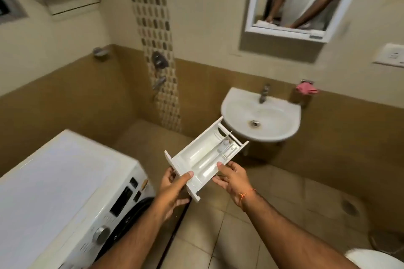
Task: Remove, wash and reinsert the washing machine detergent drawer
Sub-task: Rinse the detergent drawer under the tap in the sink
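Head view. Detergent drawer (205,155) is out of the washing machine (65,192), held in the air over the tiled floor (273,214), open side up, compartments visible. It lies on a slant: front panel low and near, back end high and far, that far corner overlapping the near rim of the washbasin (260,113) in the picture; whether it touches the rim cannot be told.

Left hand (172,190) closed on the drawer's front panel end, thumb over the top edge, fingers under. Right hand (231,179) closed on the drawer's right side wall, thumb on the rim, fingers beneath. An orange thread sits on the right wrist.

Washing machine fills the lower left, its control panel and knob (101,235) facing the left forearm, top edge close beside that arm. Basin hangs from the far wall with a tap (264,94) at its back. Bare floor lies between machine and basin, under the drawer. Mirror (306,0) above the basin. White curved edge of a toilet (376,260) at the lower right corner, beside the right forearm
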